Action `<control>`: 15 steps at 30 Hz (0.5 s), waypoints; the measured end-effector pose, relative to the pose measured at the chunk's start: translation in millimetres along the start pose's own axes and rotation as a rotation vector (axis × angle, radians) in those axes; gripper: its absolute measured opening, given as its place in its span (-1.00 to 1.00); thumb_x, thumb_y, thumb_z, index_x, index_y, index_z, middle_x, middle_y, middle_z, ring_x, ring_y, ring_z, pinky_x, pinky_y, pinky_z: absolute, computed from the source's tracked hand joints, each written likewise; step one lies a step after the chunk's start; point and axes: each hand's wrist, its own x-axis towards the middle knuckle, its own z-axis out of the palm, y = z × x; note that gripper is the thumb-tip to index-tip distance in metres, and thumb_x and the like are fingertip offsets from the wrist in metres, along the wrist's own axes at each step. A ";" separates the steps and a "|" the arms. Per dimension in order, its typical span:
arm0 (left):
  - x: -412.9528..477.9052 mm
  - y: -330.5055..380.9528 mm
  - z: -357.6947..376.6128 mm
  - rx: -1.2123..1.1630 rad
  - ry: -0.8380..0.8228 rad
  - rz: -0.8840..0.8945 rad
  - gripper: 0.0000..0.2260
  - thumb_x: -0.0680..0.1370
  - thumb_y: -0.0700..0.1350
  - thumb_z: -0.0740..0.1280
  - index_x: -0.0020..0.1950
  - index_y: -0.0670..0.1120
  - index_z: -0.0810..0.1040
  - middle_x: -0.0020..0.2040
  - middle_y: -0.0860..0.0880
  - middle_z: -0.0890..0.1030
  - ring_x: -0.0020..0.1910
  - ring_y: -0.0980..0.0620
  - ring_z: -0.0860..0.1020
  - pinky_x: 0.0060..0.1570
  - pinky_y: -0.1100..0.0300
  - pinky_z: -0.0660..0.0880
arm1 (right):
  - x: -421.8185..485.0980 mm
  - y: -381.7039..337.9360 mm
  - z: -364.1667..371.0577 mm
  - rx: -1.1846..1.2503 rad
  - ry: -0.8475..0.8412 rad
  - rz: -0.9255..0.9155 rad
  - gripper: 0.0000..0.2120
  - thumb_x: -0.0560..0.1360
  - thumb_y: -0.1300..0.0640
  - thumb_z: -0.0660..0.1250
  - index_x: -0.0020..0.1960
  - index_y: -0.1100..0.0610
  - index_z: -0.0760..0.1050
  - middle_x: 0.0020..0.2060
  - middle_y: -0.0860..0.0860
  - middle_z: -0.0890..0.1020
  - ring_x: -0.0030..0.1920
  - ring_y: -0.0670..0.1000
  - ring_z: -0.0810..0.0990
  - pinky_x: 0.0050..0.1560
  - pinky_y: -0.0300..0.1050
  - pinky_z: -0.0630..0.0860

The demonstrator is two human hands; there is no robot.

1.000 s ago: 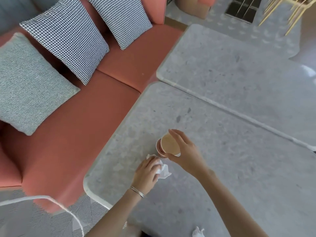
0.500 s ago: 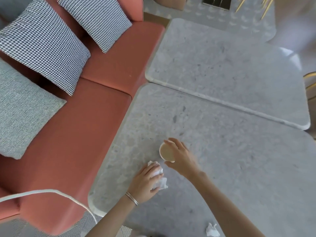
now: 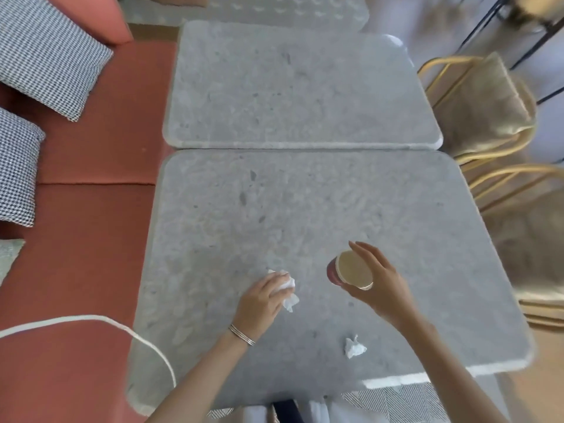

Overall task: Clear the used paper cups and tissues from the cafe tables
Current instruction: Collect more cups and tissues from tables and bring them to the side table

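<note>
My right hand [image 3: 380,288] holds a red paper cup [image 3: 351,271] tilted over the near grey stone table [image 3: 274,209], its open beige mouth facing me. My left hand [image 3: 262,300], with a bracelet at the wrist, is closed over a crumpled white tissue [image 3: 288,290] that rests on the tabletop left of the cup. A second crumpled tissue [image 3: 354,348] lies loose on the table nearer to me, below the cup and between my forearms.
A second grey table [image 3: 290,87] butts against the far edge of the near one. A salmon bench [image 3: 91,224] with checked cushions [image 3: 45,56] runs along the left. Gold-framed chairs [image 3: 488,117] stand on the right. A white cable [image 3: 91,319] arcs at the lower left.
The view has swung right, bringing the chairs and the loose tissue into sight. My right hand has lifted the cup away from my left hand. My left hand stays on the tissue.
</note>
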 end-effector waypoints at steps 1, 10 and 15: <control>5.3 10.4 5.9 -0.012 -0.009 0.040 -0.71 0.42 -0.22 0.19 -0.03 -0.06 0.67 0.09 -0.04 0.64 0.06 -0.02 0.61 -0.04 0.12 0.58 | -11.7 11.2 -6.6 0.002 0.019 0.032 -0.25 0.26 0.02 0.55 0.36 -0.17 0.28 0.29 -0.19 0.37 0.15 -0.08 0.46 -0.09 -0.21 0.40; 10.5 96.8 80.8 -0.063 -0.160 0.257 -0.63 0.31 -0.24 0.36 0.10 -0.07 0.63 0.11 0.01 0.63 0.08 0.03 0.59 0.02 0.14 0.56 | -96.3 81.3 -28.5 0.006 0.030 0.147 -0.23 0.27 0.05 0.54 0.40 -0.08 0.27 0.32 -0.10 0.38 0.18 -0.01 0.47 -0.03 -0.03 0.55; -10.5 118.3 119.5 0.035 -0.320 0.248 -0.53 0.23 -0.19 0.53 0.13 -0.08 0.61 0.14 0.00 0.61 0.15 0.02 0.55 0.17 0.06 0.49 | -127.1 104.7 -30.4 -0.047 0.003 0.172 -0.22 0.29 0.01 0.52 0.42 -0.07 0.24 0.35 -0.11 0.35 0.20 -0.02 0.44 -0.03 -0.18 0.43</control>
